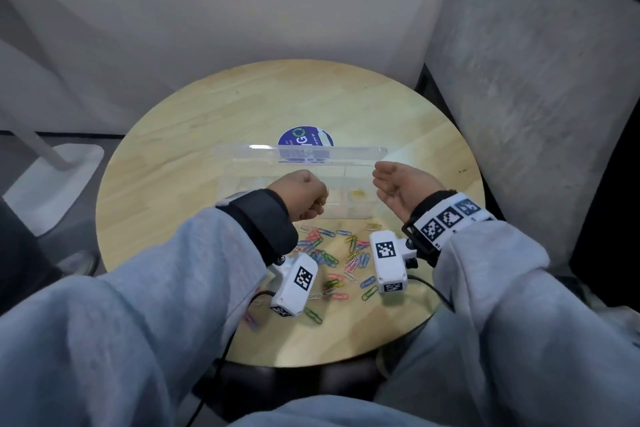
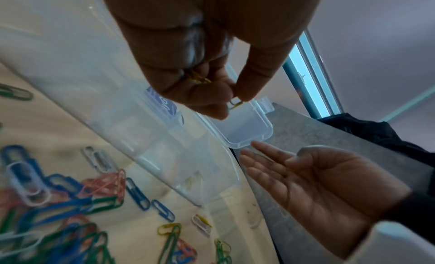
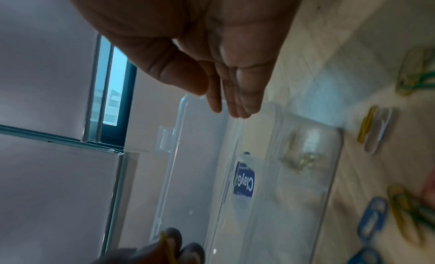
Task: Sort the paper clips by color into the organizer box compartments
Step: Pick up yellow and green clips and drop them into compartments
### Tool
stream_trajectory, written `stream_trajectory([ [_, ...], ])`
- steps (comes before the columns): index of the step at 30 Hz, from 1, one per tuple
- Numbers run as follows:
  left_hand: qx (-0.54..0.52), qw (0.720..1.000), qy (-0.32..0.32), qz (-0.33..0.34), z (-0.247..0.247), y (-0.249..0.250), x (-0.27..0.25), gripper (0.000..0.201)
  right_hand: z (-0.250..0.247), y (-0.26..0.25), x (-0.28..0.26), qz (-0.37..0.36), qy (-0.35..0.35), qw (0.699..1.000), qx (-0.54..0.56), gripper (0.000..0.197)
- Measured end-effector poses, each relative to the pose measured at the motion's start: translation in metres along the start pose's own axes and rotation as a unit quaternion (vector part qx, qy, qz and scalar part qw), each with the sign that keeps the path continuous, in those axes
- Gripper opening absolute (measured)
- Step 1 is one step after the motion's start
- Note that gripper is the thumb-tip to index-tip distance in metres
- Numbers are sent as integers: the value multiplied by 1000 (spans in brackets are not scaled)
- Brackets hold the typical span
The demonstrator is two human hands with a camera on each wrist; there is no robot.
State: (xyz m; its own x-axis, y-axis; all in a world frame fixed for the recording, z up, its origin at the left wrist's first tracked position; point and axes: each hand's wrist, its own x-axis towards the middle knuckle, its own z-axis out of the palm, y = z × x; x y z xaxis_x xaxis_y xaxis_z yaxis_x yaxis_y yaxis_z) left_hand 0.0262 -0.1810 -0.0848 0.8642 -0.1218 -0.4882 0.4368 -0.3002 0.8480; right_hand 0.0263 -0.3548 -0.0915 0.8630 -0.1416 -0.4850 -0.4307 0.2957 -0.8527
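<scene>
The left hand [image 1: 304, 194] hangs over the box [image 1: 346, 210], its fingers [image 2: 256, 78] curled and pinching a yellow clip [image 2: 235, 105], with more yellow clips [image 2: 198, 78] bunched against the palm. The right hand [image 1: 401, 187] is held palm up at 3 o'clock of the left, over the box's right end, fingers [image 3: 237, 98] straight and pressed together, holding nothing. The clear box sits at the desk [image 1: 207, 121] centre, lid [image 1: 301, 152] standing open at its 12 o'clock side; a few yellow clips lie in a near-right compartment [image 1: 358, 193]. The loose clips [image 1: 332, 256], blue, green, pink, white and yellow, are scattered on the desk at 6 o'clock of the box.
</scene>
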Motion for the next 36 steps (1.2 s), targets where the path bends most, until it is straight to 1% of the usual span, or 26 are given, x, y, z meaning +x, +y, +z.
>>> stream_trajectory([
  [2,30,999,3,17,7,6,6,23,-16,3,-6,-27,-5,1000,-5,36],
  [4,51,998,-3,34,17,15,11,23,-32,7,-10,-39,14,999,-7,32],
  [6,69,996,0,49,27,24,17,24,-46,14,-12,-39,39,998,-25,31],
  [9,94,993,19,70,44,34,27,25,-63,23,-10,-33,45,997,-57,28],
  [11,105,991,25,77,53,36,34,24,-70,26,-6,-32,37,991,-128,25],
  [13,114,991,26,70,60,35,41,19,-73,29,-1,-32,18,974,-224,22],
  [15,138,988,31,60,64,32,42,8,-75,32,2,-29,-3,947,-321,20],
  [16,155,986,34,60,65,29,42,11,-75,34,3,-29,-12,926,-375,20],
  [18,184,980,33,65,66,23,43,27,-73,37,5,-32,-25,874,-484,18],
  [19,195,978,28,71,66,22,42,31,-72,38,5,-33,-28,849,-527,20],
  [21,208,974,19,82,65,20,38,32,-70,38,3,-30,-37,804,-593,30],
  [24,204,971,30,117,56,15,32,30,-70,31,3,-29,-76,737,-671,42],
  [26,220,963,27,150,48,11,23,22,-72,26,6,-31,-95,709,-698,47],
  [27,249,955,13,162,44,8,18,19,-73,26,9,-33,-99,701,-706,48],
  [28,297,940,-9,168,40,5,13,18,-74,27,11,-36,-102,694,-712,48],
  [29,359,918,-37,164,37,1,7,17,-73,29,13,-39,-106,687,-718,47],
  [32,531,827,-136,124,34,-14,-5,20,-69,33,17,-43,-113,677,-726,46],
  [34,609,763,-192,96,35,-25,-9,25,-68,36,19,-45,-111,678,-726,42],
  [36,678,692,-234,79,36,-34,-13,28,-67,39,21,-49,-107,677,-726,36],
])
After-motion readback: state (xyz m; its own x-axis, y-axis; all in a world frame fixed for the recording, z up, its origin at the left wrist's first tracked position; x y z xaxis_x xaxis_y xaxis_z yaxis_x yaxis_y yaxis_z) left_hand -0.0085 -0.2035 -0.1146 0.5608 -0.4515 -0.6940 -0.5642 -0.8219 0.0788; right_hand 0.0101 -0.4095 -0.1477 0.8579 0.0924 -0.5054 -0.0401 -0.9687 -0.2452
